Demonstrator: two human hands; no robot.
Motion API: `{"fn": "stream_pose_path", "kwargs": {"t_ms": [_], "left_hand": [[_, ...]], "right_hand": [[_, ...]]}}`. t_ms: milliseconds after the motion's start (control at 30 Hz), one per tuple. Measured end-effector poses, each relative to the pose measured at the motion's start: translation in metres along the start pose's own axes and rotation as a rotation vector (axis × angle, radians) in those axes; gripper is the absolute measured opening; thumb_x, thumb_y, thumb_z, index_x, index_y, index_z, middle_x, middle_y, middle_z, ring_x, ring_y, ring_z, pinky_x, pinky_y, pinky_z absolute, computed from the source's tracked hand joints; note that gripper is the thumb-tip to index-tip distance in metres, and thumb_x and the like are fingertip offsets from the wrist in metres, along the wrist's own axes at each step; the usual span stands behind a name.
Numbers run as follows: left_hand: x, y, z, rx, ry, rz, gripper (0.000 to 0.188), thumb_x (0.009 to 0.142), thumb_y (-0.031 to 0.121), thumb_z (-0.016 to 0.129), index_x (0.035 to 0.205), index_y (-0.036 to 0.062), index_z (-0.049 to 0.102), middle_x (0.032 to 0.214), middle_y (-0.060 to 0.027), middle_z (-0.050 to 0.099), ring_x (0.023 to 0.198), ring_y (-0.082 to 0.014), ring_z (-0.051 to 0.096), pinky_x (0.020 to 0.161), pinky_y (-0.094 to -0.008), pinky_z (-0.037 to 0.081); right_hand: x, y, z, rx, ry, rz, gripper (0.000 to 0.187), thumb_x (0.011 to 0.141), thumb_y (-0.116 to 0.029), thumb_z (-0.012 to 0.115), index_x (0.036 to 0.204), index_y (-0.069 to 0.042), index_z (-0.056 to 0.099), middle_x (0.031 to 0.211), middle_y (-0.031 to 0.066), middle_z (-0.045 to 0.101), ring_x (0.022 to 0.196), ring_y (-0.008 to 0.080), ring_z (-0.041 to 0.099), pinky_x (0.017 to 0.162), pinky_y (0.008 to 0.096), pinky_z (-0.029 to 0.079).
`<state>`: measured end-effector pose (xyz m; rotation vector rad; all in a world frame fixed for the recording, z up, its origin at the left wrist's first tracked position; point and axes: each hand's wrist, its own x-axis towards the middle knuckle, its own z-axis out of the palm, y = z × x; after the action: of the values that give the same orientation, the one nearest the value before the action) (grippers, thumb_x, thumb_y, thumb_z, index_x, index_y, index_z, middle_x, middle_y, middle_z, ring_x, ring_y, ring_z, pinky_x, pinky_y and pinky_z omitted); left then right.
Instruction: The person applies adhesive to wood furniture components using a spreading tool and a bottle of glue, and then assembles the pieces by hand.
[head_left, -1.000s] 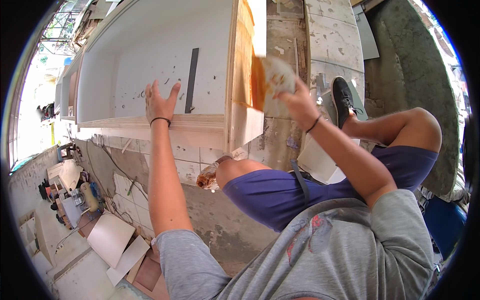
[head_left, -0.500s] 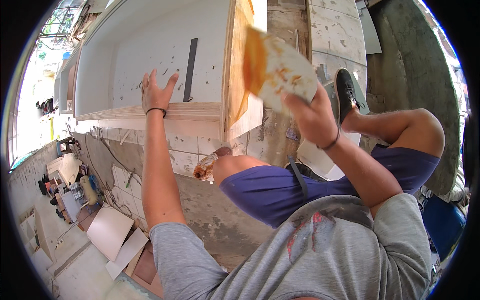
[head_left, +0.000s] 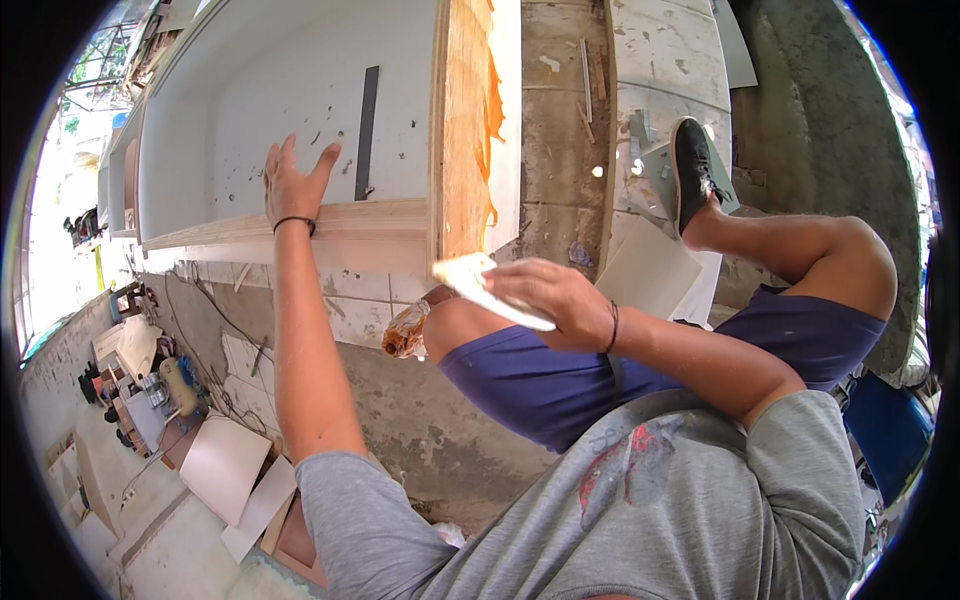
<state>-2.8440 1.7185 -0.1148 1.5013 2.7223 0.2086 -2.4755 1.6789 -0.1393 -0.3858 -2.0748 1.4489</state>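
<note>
My right hand (head_left: 565, 303) grips a flat white spreader piece (head_left: 500, 302), held almost edge-on by the near end of a cabinet's raw wood side (head_left: 462, 140). Wet amber glue (head_left: 494, 110) runs in an uneven line along that wood's right edge. Over the cabinet's front edge (head_left: 375, 215) lies my left hand (head_left: 293, 190), fingers spread, holding nothing. Inside the white cabinet is a dark narrow strip (head_left: 367, 135). Beside my left knee sits a crumpled clear plastic bag (head_left: 405, 333) with amber stuff at its mouth.
Tools and a tan tank (head_left: 180, 387) lie on the floor at the left, near loose boards (head_left: 225, 463) and cables (head_left: 220, 330). A pale panel (head_left: 648, 265) lies by my shoe (head_left: 692, 170). A concrete slab (head_left: 820, 150) stands at the right.
My right hand has swung down and left with the spreader, which has turned from its broad glue-smeared face to almost edge-on. The left hand stays on the cabinet; the view has shifted slightly.
</note>
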Motion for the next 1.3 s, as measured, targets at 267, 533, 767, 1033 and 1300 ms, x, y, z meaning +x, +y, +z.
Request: {"fn": "stream_pose_path", "kwargs": {"t_ms": [267,533,767,1033,1300], "left_hand": [[0.000,-0.001,-0.003,-0.031,-0.025,0.013,0.084,0.072,0.063,0.061,0.132,0.0071,0.042,0.141,-0.0214,0.030,0.132,-0.0322,0.027,0.107,-0.0408,0.025],[0.001,0.004,-0.002,-0.035,-0.032,0.024,0.085,0.072,0.059,0.064,0.130,0.0001,0.042,0.139,-0.0210,0.033,0.131,-0.0318,0.029,0.107,-0.0403,0.024],[0.005,-0.012,-0.002,-0.118,-0.063,0.042,0.085,0.072,0.061,0.063,0.131,0.0034,0.042,0.140,-0.0195,0.032,0.132,-0.0314,0.027,0.107,-0.0410,0.024],[0.006,0.002,-0.007,-0.113,-0.115,0.036,0.082,0.074,0.058,0.063,0.131,0.0022,0.042,0.140,-0.0175,0.034,0.131,-0.0306,0.030,0.107,-0.0398,0.025],[0.003,0.000,-0.012,-0.103,-0.134,0.007,0.078,0.077,0.054,0.063,0.130,0.0004,0.042,0.136,-0.0169,0.039,0.129,-0.0298,0.033,0.107,-0.0386,0.024]], "right_hand": [[0.018,0.060,-0.053,-0.169,0.184,0.103,0.062,0.067,0.008,0.047,0.127,-0.006,0.046,0.122,0.0175,0.053,0.110,0.0349,0.052,0.095,0.0371,0.043],[0.005,0.099,0.005,-0.134,0.125,0.063,0.062,0.067,0.005,0.058,0.125,-0.014,0.049,0.124,0.0102,0.051,0.111,0.0297,0.051,0.091,0.0379,0.046],[-0.034,0.110,-0.024,-0.086,-0.369,0.055,0.066,0.063,0.004,0.060,0.126,-0.014,0.049,0.128,0.0108,0.048,0.117,0.0290,0.048,0.095,0.0377,0.044],[0.024,0.175,-0.035,-0.210,0.071,0.097,0.064,0.068,0.002,0.056,0.129,-0.012,0.044,0.124,0.0145,0.051,0.111,0.0323,0.051,0.092,0.0377,0.045],[-0.062,0.164,0.023,-0.072,-0.441,0.063,0.067,0.071,-0.001,0.056,0.132,-0.025,0.043,0.127,0.0073,0.050,0.115,0.0286,0.050,0.092,0.0369,0.045]]}}
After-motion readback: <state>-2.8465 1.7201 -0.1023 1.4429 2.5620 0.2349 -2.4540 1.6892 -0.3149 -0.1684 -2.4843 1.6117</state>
